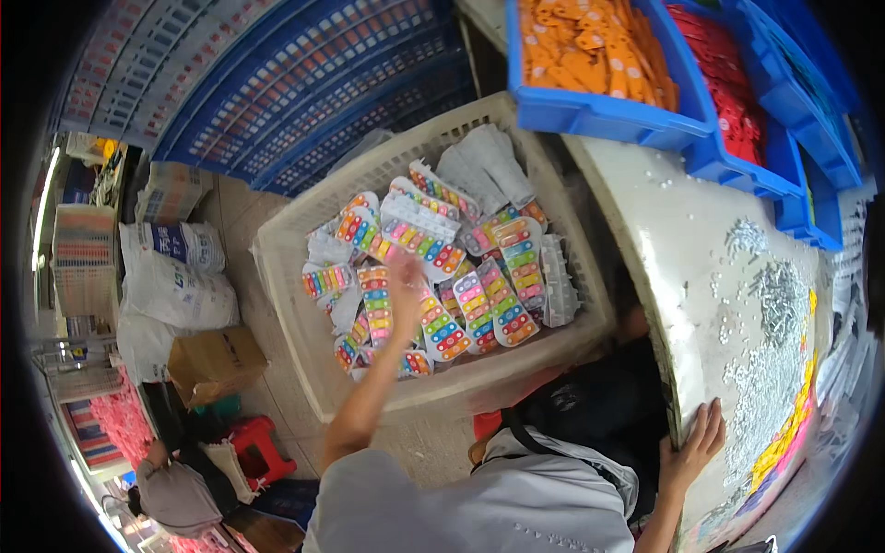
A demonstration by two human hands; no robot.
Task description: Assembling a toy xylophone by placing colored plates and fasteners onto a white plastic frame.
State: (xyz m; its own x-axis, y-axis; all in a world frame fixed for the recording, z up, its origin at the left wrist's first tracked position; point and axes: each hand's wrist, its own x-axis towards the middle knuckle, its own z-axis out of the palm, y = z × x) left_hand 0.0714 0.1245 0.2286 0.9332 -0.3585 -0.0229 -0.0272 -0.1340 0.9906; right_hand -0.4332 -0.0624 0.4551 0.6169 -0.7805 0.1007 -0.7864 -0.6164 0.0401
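Observation:
A large off-white plastic crate (304,369) stands on the floor, heaped with small toy xylophones (479,313) that have rainbow-coloured bars on white bases. Some lie face down and show only their pale undersides. My left hand (404,276) reaches over the heap, at the near end of several toys. Its fingers are blurred, so whether it grips one is unclear. On the edge of the worktable (636,212) rests my right hand (696,450), fingers stretched out over the top and holding nothing.
Blue bins hold orange pieces (599,55) and red pieces (724,83). Small metal pins (779,290) and yellow pieces (784,452) lie on the table. Blue crates (341,92) stack behind. White sacks (175,276), a cardboard box (217,364), a red stool (261,450) and another person (180,498) are left.

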